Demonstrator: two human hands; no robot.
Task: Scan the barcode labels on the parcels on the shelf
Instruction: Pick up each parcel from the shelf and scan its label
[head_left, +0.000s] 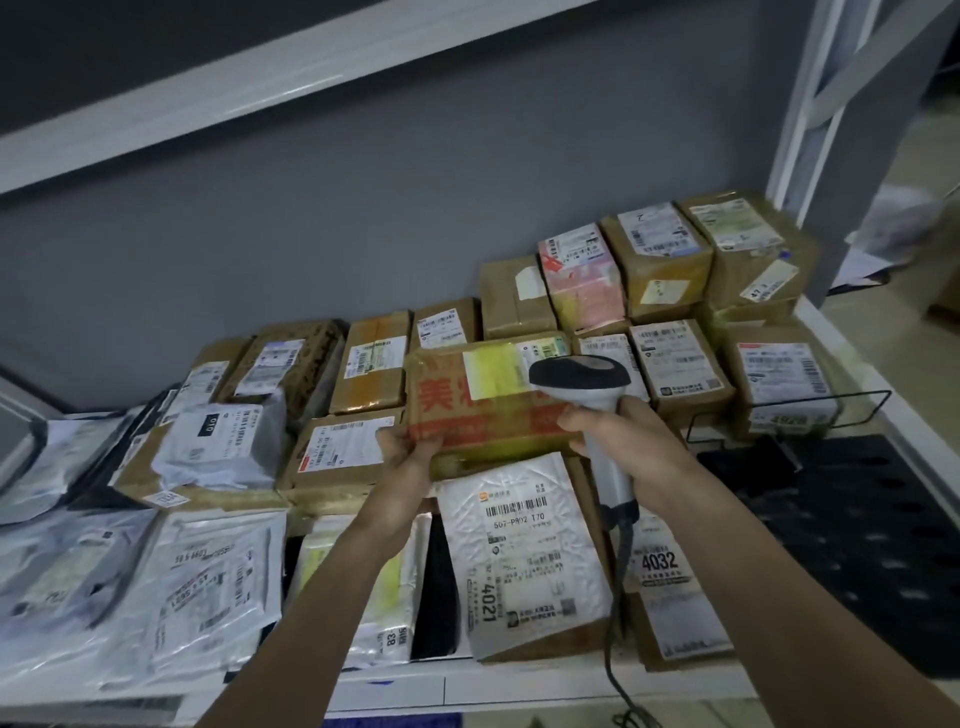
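A brown box with red print and a yellow label (470, 402) sits raised in the middle of the shelf, above the other parcels. My left hand (405, 452) grips its near left corner. My right hand (618, 431) holds a grey handheld barcode scanner (584, 382) by the handle, its dark head hovering over the box's top right, close to the white label there. The scanner's cable (621, 597) hangs down toward the shelf's front edge.
Several taped cardboard boxes (660, 260) are stacked along the back and right. White and grey plastic mailers (208, 582) lie at the left. A labelled parcel marked 4021 (524, 551) lies below the held box. A black wire divider (789, 410) and black perforated mat (857, 530) are at right.
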